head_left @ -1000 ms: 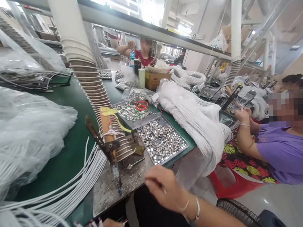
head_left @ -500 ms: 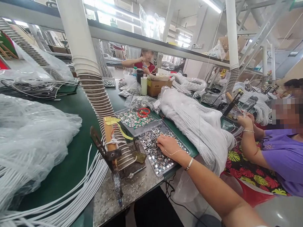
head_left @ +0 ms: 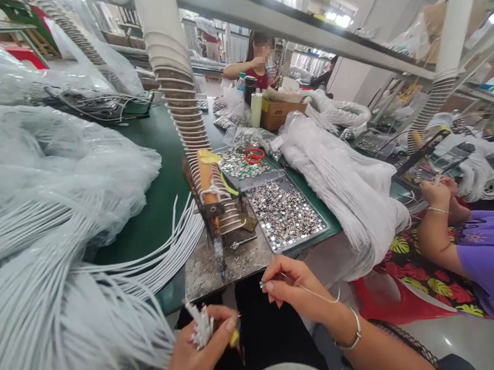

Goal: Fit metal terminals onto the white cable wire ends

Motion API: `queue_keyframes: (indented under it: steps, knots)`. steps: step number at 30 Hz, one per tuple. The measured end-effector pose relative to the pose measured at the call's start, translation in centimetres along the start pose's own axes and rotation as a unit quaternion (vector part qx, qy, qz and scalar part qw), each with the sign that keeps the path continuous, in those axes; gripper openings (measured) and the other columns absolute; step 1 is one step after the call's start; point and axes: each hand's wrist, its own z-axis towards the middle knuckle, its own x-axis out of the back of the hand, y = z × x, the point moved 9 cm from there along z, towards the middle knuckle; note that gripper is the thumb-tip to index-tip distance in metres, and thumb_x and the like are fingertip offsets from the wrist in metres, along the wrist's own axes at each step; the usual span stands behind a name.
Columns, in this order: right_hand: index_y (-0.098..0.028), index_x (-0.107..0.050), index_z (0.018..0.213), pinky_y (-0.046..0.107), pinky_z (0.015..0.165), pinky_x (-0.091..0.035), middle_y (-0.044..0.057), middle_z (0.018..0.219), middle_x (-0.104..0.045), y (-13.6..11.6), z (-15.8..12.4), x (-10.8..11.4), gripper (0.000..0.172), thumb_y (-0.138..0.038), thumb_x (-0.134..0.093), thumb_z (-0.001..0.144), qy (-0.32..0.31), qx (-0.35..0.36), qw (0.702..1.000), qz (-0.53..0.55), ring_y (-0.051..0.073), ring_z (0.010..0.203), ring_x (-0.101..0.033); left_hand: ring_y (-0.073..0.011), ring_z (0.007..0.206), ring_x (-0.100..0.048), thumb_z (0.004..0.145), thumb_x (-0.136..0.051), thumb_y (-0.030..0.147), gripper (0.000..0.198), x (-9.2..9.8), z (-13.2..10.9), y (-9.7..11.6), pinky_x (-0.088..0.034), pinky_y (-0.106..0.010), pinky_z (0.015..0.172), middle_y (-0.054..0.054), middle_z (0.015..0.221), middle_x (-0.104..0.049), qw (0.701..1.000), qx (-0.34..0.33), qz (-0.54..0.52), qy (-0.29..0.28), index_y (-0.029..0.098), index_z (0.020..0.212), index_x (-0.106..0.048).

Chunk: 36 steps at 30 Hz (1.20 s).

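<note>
My left hand is closed around a bundle of white cables whose cut ends show bits of red wire. By its thumb is a small yellow thing that I cannot make out. Between thumb and forefinger, my right hand pinches a tiny metal connector, just off the front table edge. Loose metal connectors fill a shallow tray beyond that hand. To its left, a wooden-handled soldering iron is clamped upright, tip down, over a stained metal plate.
A ribbed duct comes down behind the iron. Plastic-wrapped cables cover the left side, and another wrapped bundle lies right of the tray. Red-handled pliers rest on green-and-silver parts. A co-worker's arm is at right.
My right hand has left the connector tray and come back to the table's front edge with a connector pinched in it. The left hand with the cables has risen into view; the camera has tilted down.
</note>
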Motion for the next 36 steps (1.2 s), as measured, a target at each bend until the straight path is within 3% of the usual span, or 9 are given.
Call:
queue_keyframes:
  steps: [1,7,17,24,27,29,31,33,36]
  knots:
    - [-0.018,-0.061,0.084,0.019,0.052,-0.044,-0.003,0.068,-0.059,0.7,-0.4,-0.9,0.023,-0.038,-0.073,0.082,-0.003,-0.005,1.0,0.004,0.009,0.057,-0.054,-0.0207,0.069,-0.059,0.075,-0.071,0.057,0.036,0.4,-0.2,0.9,-0.049,-0.029,0.067,-0.003,0.069,-0.066,0.999,-0.016,-0.002,0.03,0.021,0.074,-0.073]
    - [-0.018,-0.068,0.086,0.022,0.058,-0.042,-0.002,0.071,-0.06,2.2,-1.9,-3.6,0.01,-0.028,-0.067,0.087,0.007,0.04,0.996,-0.076,0.011,0.063,-0.052,-0.0235,0.08,-0.062,0.082,-0.065,0.043,0.025,-1.2,-1.4,3.4,-0.048,-0.031,0.074,-0.006,0.085,-0.071,0.998,-0.062,-0.029,-0.01,0.021,0.069,-0.069]
    - [-0.018,-0.071,0.085,0.022,0.062,-0.044,-0.001,0.073,-0.061,1.5,-2.5,-4.2,0.006,-0.017,-0.066,0.084,0.012,0.096,0.989,-0.116,0.012,0.065,-0.056,-0.0211,0.077,-0.064,0.079,-0.067,0.035,0.02,-0.4,-1.6,2.4,-0.049,-0.029,0.071,-0.005,0.085,-0.074,0.997,-0.059,-0.041,0.016,0.021,0.064,-0.068]
    - [-0.018,-0.073,0.085,0.022,0.059,-0.044,0.0,0.072,-0.062,0.9,-2.3,-4.1,0.008,-0.02,-0.066,0.087,0.004,0.121,0.978,-0.168,0.012,0.064,-0.057,-0.0213,0.074,-0.064,0.079,-0.067,0.034,0.02,-0.3,-1.7,1.9,-0.049,-0.031,0.07,-0.006,0.086,-0.075,0.998,-0.056,-0.023,0.024,0.021,0.064,-0.069]
    - [-0.019,-0.069,0.11,0.023,0.064,-0.048,0.002,0.08,-0.065,0.1,-2.8,-4.3,0.022,-0.022,-0.05,0.099,-0.023,0.165,0.96,-0.225,0.012,0.068,-0.059,-0.0214,0.076,-0.065,0.078,-0.067,0.033,0.019,0.5,-1.9,2.0,-0.049,-0.029,0.069,-0.005,0.085,-0.075,0.994,-0.065,-0.022,0.083,0.022,0.062,-0.068]
    - [-0.021,-0.054,0.134,0.023,0.064,-0.051,0.003,0.087,-0.067,0.1,-3.2,-4.5,0.034,-0.021,-0.04,0.103,-0.039,0.18,0.953,-0.242,0.012,0.067,-0.06,-0.023,0.081,-0.067,0.075,-0.068,0.032,0.018,1.3,-1.9,2.5,-0.05,-0.03,0.074,-0.005,0.084,-0.075,0.988,-0.08,-0.011,0.13,0.022,0.06,-0.068]
    - [-0.023,-0.042,0.143,0.021,0.062,-0.052,0.004,0.093,-0.07,0.2,-3.4,-4.5,0.039,-0.02,-0.038,0.104,-0.045,0.188,0.952,-0.238,0.01,0.065,-0.063,-0.0246,0.083,-0.069,0.073,-0.068,0.03,0.016,1.8,-1.8,3.6,-0.053,-0.031,0.077,-0.006,0.079,-0.075,0.982,-0.098,0.01,0.158,0.023,0.058,-0.069]
    - [-0.024,-0.049,0.133,0.019,0.06,-0.053,0.003,0.092,-0.072,-0.2,-3.4,-4.4,0.031,-0.019,-0.043,0.103,-0.028,0.213,0.945,-0.246,0.01,0.063,-0.066,-0.0253,0.078,-0.072,0.071,-0.067,0.03,0.016,2.1,-1.7,5.1,-0.056,-0.033,0.074,-0.006,0.073,-0.076,0.978,-0.118,0.026,0.173,0.024,0.056,-0.07]
    - [-0.022,-0.061,0.104,0.02,0.064,-0.056,0.004,0.086,-0.073,-2.1,-3.6,-4.3,0.012,-0.015,-0.053,0.098,0.038,0.29,0.911,-0.29,0.013,0.07,-0.07,-0.0251,0.067,-0.074,0.068,-0.064,0.03,0.018,2.3,-1.8,7.7,-0.06,-0.034,0.066,-0.006,0.064,-0.075,0.968,-0.154,0.041,0.196,0.024,0.053,-0.071]
